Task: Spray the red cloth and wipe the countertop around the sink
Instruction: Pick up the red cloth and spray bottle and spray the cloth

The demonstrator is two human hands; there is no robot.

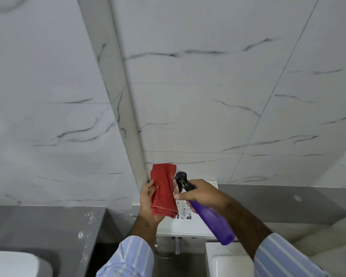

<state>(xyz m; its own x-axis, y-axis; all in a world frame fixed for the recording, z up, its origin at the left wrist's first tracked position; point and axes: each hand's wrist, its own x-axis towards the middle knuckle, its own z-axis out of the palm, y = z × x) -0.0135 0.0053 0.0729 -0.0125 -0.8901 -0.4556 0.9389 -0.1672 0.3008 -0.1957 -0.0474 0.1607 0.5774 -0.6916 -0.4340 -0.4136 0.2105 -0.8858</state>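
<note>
A folded red cloth (164, 192) stands upright in my left hand (148, 202), gripped from the left and below. My right hand (204, 194) holds a purple spray bottle (212, 218) by its neck, tilted, with the black nozzle (181, 179) pointing at the cloth from a few centimetres away. My index finger stretches toward the cloth along the trigger. A grey countertop (44, 226) lies at the lower left with the white sink rim (12, 262) at the bottom left corner.
White marble-patterned wall tiles fill most of the view. A white toilet cistern (188, 226) sits behind my hands, with part of the toilet (224, 260) below. White specks dot the countertop's right edge (88, 216).
</note>
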